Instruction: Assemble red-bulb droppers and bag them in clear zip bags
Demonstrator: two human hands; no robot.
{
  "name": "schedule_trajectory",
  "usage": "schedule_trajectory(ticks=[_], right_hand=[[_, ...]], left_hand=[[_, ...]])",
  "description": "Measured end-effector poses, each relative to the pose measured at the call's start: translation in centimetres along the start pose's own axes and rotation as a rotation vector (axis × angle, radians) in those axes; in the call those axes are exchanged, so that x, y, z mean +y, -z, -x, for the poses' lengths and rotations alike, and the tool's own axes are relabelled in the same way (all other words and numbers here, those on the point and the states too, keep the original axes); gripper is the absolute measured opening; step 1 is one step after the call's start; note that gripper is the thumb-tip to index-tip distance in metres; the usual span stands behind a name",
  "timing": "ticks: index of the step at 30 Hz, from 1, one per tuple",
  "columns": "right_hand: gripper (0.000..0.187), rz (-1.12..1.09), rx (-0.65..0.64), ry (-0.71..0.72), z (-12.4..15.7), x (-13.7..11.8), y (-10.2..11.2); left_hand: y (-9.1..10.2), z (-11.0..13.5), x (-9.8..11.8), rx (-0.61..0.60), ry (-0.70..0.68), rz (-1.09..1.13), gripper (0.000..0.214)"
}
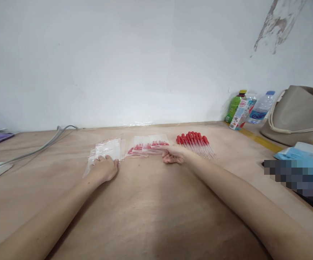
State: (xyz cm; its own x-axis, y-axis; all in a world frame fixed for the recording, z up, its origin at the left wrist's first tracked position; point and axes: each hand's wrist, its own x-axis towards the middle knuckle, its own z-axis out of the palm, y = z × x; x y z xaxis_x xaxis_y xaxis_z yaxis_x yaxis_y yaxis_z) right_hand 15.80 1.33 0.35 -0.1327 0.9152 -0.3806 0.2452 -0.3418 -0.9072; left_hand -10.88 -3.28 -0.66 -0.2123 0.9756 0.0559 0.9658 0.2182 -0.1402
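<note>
My left hand (104, 168) rests palm down on a loose stack of clear zip bags (108, 147), its fingers spread over the near edge. To the right lies an overlapping row of clear bags with red-bulbed droppers (146, 147) inside. At the right end of that row is my right hand (174, 153), with its foremost finger stretched along a bag's edge and the other fingers curled; the grip appears closed on that bag, though the fingertips are partly hidden. Just beyond the right wrist, loose droppers with red bulbs (193, 139) and clear stems lie side by side.
A green bottle (234, 108), a printed carton (242, 113) and a clear bottle (261, 108) stand near the wall. Beside them is a grey bag (299, 115), with a blue packet (294, 153) in front. A grey cable (41, 146) crosses the left side.
</note>
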Motion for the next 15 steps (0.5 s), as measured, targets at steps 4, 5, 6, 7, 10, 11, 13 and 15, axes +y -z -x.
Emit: schedule_trajectory(ticks=[4,5,6,7,10,11,13,15], right_hand=[[0.022,0.337,0.207,0.163,1.3,-0.2,2.9],[0.019,0.450,0.314,0.214,1.4,-0.2,3.6],[0.017,0.594,0.432,0.258,1.4,-0.2,4.2],[0.017,0.738,0.539,0.284,1.3,-0.2,4.6],[0.023,1.056,0.711,0.294,0.6,0.1,5.1],[0.024,1.072,0.707,0.280,0.4,0.2,5.0],[0.026,1.082,0.697,0.262,0.0,0.5,4.8],[0.026,1.094,0.701,0.247,-0.2,0.6,4.6]], left_hand=[[1.3,-0.3,-0.7,-0.054,-0.114,-0.031,0.032],[1.8,-0.3,-0.9,-0.055,-0.131,-0.031,0.029],[2.3,-0.1,-0.9,-0.040,-0.142,-0.037,0.028],[2.9,0.1,-0.9,-0.007,-0.148,-0.048,0.029],[4.6,1.8,0.0,0.223,-0.214,-0.095,0.035],[5.0,2.6,0.5,0.301,-0.283,-0.090,0.038],[5.6,4.4,1.7,0.444,-0.472,-0.031,0.042],[5.8,6.2,3.0,0.413,-0.780,0.040,0.042]])
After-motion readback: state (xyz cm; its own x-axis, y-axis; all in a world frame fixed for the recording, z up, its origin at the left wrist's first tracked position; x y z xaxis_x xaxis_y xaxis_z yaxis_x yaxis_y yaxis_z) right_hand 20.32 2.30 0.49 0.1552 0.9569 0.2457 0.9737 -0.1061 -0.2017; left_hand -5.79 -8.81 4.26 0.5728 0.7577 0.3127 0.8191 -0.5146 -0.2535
